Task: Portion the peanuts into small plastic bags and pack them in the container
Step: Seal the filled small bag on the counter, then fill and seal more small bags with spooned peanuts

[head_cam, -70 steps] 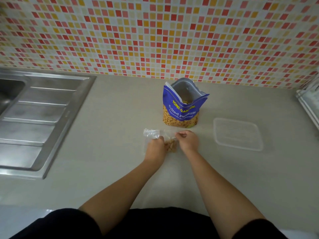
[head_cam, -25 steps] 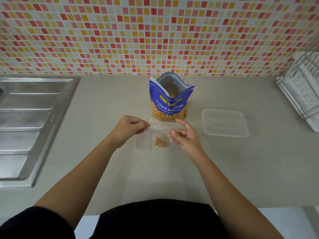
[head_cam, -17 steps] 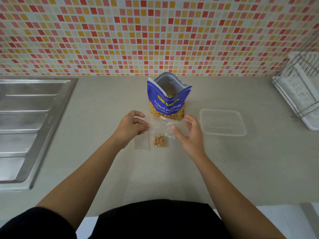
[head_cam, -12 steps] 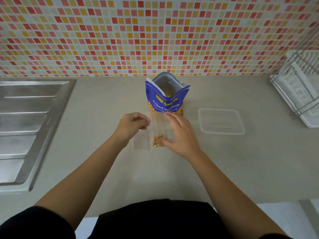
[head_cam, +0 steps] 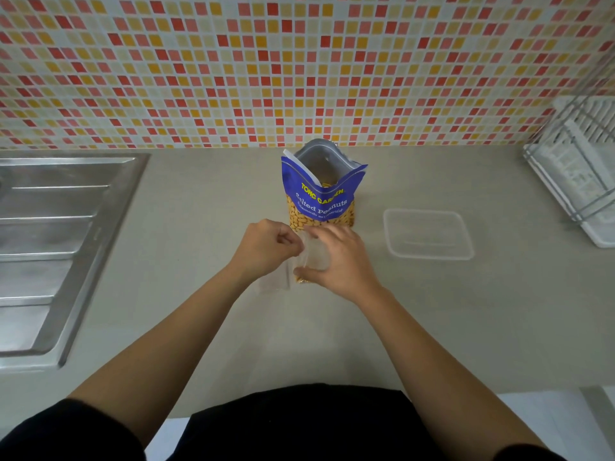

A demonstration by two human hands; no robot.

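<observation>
The left hand (head_cam: pixel 266 249) pinches the top of a small clear bag (head_cam: pixel 311 257). The right hand (head_cam: pixel 336 261) wraps around the bag, with a few peanuts (head_cam: pixel 301 280) peeking out below. Just behind stands the open blue peanut pack (head_cam: pixel 321 194). The clear container (head_cam: pixel 427 234) sits to the right on the counter (head_cam: pixel 432 311).

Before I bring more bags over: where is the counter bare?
Bare counter lies between the steel sink drainboard and the blue peanut pouch, and nearer than the clear plastic container. Crowded: both hands, left and right, on the small clear bag.
</observation>
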